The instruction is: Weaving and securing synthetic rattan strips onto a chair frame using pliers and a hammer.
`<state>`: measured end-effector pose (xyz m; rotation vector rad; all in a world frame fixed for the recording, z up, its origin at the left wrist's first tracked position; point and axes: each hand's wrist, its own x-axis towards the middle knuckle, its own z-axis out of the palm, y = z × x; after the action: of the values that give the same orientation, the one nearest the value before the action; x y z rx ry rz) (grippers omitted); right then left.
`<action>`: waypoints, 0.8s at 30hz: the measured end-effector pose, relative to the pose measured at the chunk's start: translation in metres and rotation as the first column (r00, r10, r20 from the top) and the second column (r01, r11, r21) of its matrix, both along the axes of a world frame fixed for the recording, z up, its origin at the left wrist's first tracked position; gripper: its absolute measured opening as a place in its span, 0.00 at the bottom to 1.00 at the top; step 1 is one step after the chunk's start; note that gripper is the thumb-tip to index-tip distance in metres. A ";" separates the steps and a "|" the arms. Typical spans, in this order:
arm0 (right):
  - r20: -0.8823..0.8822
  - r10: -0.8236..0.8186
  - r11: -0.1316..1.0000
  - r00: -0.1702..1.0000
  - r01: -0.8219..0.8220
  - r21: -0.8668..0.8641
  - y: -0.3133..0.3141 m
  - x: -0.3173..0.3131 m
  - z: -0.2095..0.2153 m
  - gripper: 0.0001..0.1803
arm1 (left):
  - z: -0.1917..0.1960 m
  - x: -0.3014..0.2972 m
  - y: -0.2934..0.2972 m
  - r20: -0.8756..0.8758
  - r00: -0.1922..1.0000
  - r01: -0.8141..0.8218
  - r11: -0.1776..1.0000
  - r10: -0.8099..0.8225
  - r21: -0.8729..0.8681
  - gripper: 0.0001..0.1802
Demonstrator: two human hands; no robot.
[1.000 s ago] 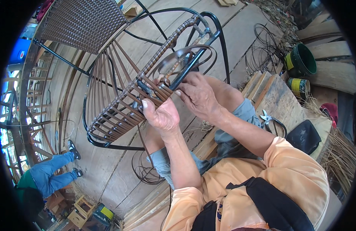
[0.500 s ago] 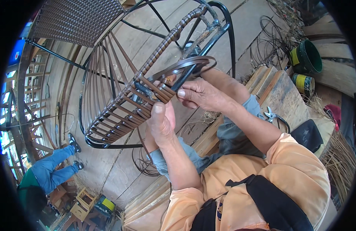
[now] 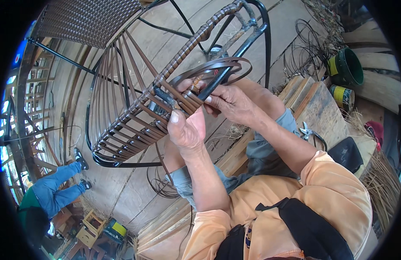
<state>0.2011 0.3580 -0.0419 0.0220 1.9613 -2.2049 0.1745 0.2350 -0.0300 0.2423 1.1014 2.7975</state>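
A black metal chair frame (image 3: 266,56) wound and strung with brown plastic strips tilts before me. My left hand (image 3: 185,133) curls around its near corner from below, thumb against the wrapped strips (image 3: 191,103) and fingertips showing above the rail. Just right of it, my right hand (image 3: 236,104) is closed in a pinch beside the bare black tube, on brown strip as far as I can tell; its fingertips are partly hidden. Loops of loose brown strip (image 3: 209,66) arch above both hands. Long strands (image 3: 118,73) run from the rail up to the woven panel (image 3: 85,21).
Wooden boards with pliers (image 3: 305,131) and a dark pouch (image 3: 345,154) lie at my right. Beyond are a green bucket (image 3: 348,66), a smaller can (image 3: 342,97) and tangled strip (image 3: 302,52). A person in jeans (image 3: 63,182) is at the left, near a small wooden stool (image 3: 91,229).
The chair frame's top corner and the loose loops have shifted slightly right. Both hands have moved a little right with them, the right hand still pinched by the tube.
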 end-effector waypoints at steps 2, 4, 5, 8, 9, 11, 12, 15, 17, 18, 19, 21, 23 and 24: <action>-0.101 -0.071 0.996 0.992 0.066 -0.053 -0.004 0.001 -0.007 0.14 | -0.003 -0.001 -0.003 -0.020 0.999 0.028 0.999 -0.028 -0.016 0.36; -0.142 -0.144 0.988 0.979 0.133 -0.085 -0.013 0.004 -0.006 0.14 | -0.002 -0.002 -0.003 -0.059 0.998 0.024 0.997 -0.028 -0.069 0.35; -0.185 -0.222 0.972 0.957 0.201 -0.124 -0.017 0.004 -0.005 0.14 | -0.003 -0.002 -0.003 -0.055 0.998 0.022 0.997 -0.026 -0.068 0.35; -0.559 -0.287 0.898 0.778 0.422 0.126 -0.018 -0.001 -0.006 0.12 | -0.005 -0.002 -0.001 -0.044 0.999 -0.010 0.997 0.006 -0.077 0.35; -0.555 -0.291 0.898 0.779 0.423 0.124 -0.020 -0.002 -0.005 0.12 | -0.004 -0.001 -0.003 -0.039 0.999 -0.014 0.995 0.010 -0.103 0.36; -0.475 -0.306 0.934 0.825 0.356 0.018 -0.025 0.000 -0.003 0.10 | -0.003 0.000 -0.005 0.022 0.999 -0.036 0.992 0.038 -0.120 0.38; -0.469 -0.312 0.932 0.826 0.362 0.016 -0.026 0.003 -0.001 0.10 | -0.004 0.001 -0.004 0.028 0.999 -0.029 0.992 0.033 -0.124 0.38; 0.028 -0.203 0.872 0.979 0.194 -0.449 -0.025 0.007 0.003 0.11 | -0.003 0.003 -0.005 0.049 0.999 0.006 0.977 0.004 -0.213 0.39; 0.270 0.244 0.684 0.931 0.032 -0.729 -0.016 0.008 0.006 0.14 | 0.002 0.004 -0.013 0.085 0.993 0.095 0.981 -0.081 -0.172 0.39; 0.264 0.308 0.617 0.914 0.019 -0.787 -0.010 0.011 0.009 0.15 | -0.002 0.003 -0.015 0.029 0.996 0.085 0.983 -0.081 -0.161 0.38; 0.252 0.302 0.615 0.919 0.014 -0.788 -0.003 0.015 0.012 0.15 | -0.004 0.003 -0.014 0.016 0.999 0.040 0.985 -0.037 -0.166 0.37; 0.261 0.455 0.427 0.851 0.049 -0.903 0.008 0.019 0.018 0.14 | -0.003 0.003 -0.014 -0.063 0.997 0.040 0.982 -0.052 -0.184 0.34; 0.257 0.448 0.414 0.856 0.056 -0.908 0.004 0.027 0.025 0.13 | -0.004 0.008 -0.013 0.060 0.998 -0.014 0.975 0.028 -0.220 0.34; 0.313 0.367 0.474 0.876 0.113 -0.873 0.000 0.034 0.031 0.13 | 0.001 0.010 -0.013 0.039 0.998 -0.040 0.955 0.054 -0.294 0.35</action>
<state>0.2354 0.3578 -0.0112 0.2216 0.3907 -2.4999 0.1849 0.2222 -0.0290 0.1203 1.5061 2.6158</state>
